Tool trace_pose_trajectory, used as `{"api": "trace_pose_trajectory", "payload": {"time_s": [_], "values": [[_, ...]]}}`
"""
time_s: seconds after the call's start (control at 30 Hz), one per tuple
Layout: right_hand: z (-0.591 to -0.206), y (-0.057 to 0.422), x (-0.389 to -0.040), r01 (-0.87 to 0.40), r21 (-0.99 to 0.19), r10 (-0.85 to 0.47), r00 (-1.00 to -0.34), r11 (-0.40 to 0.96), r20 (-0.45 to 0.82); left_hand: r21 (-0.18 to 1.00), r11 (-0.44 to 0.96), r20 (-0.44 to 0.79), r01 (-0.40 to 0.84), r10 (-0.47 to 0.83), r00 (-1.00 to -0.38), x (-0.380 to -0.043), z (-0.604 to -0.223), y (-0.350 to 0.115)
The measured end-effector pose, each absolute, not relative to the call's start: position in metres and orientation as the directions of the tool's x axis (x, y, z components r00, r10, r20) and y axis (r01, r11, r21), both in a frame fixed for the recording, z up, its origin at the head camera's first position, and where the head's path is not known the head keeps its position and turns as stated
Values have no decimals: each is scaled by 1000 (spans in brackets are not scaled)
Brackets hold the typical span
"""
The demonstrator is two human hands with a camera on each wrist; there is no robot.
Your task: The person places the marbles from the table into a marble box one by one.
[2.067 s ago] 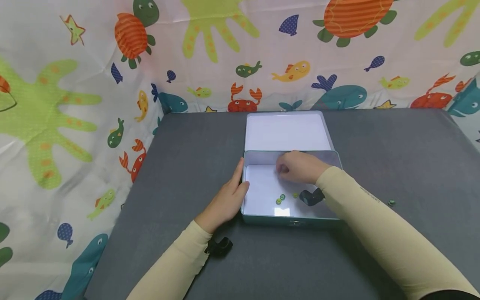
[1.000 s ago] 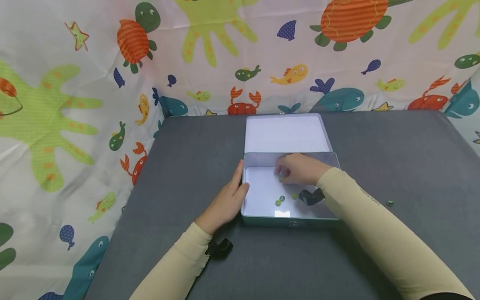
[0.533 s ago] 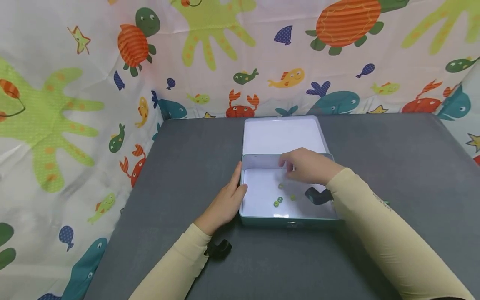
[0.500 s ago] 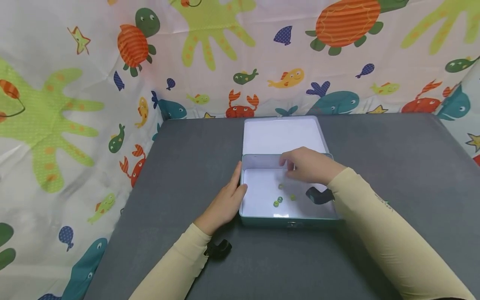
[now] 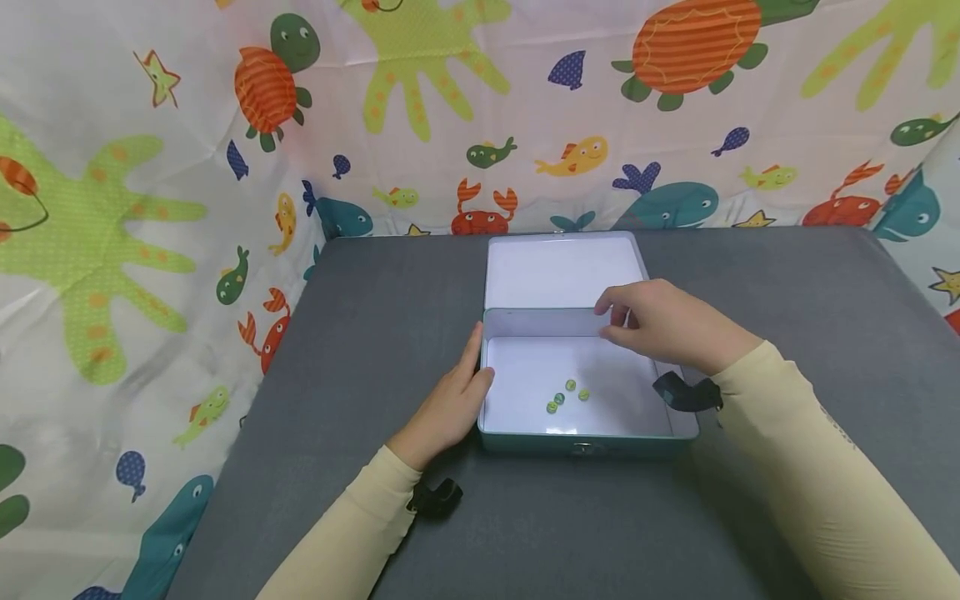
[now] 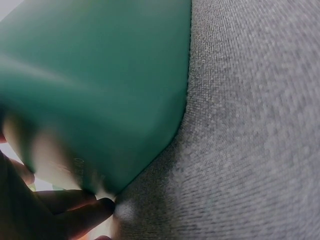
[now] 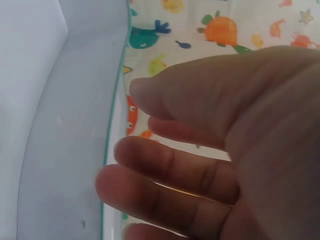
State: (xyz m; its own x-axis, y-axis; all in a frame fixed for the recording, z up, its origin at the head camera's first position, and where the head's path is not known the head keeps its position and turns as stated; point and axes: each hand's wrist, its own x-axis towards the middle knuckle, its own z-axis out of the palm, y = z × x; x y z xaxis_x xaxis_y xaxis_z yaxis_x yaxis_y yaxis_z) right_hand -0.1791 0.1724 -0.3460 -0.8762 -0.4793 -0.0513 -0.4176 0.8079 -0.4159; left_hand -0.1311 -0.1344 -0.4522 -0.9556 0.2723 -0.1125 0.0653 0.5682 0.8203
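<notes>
While the left hand (image 5: 448,407) rests straight-fingered against the box (image 5: 525,444), the right hand (image 5: 666,323) hovers, loose, empty; four green beads (image 5: 583,395) inside.

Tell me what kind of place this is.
Probably a makeshift filming booth: cloth printed with sea animals hangs along the back and sides, a plain grey tabletop holds just an open green box, and a black device sits at each wrist.

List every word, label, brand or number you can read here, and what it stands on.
Readable text: none.
Right sleeve: small dark marks, possibly print, too small to read.
Beads: any markings too small to make out.
Box: no legible lettering.
</notes>
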Motion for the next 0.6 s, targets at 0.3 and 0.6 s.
{"api": "trace_pose_trajectory", "payload": {"time_s": [0.3,0.6], "values": [[-342,196,-164,-380,-418,-430,-902,825,-29,824,564,-116,59,269,-956,-131,-451,-136],[-350,226,-152,-326,-447,-370,-929,833,-13,821,567,-114,65,274,-955,-130,-452,-135]]}}
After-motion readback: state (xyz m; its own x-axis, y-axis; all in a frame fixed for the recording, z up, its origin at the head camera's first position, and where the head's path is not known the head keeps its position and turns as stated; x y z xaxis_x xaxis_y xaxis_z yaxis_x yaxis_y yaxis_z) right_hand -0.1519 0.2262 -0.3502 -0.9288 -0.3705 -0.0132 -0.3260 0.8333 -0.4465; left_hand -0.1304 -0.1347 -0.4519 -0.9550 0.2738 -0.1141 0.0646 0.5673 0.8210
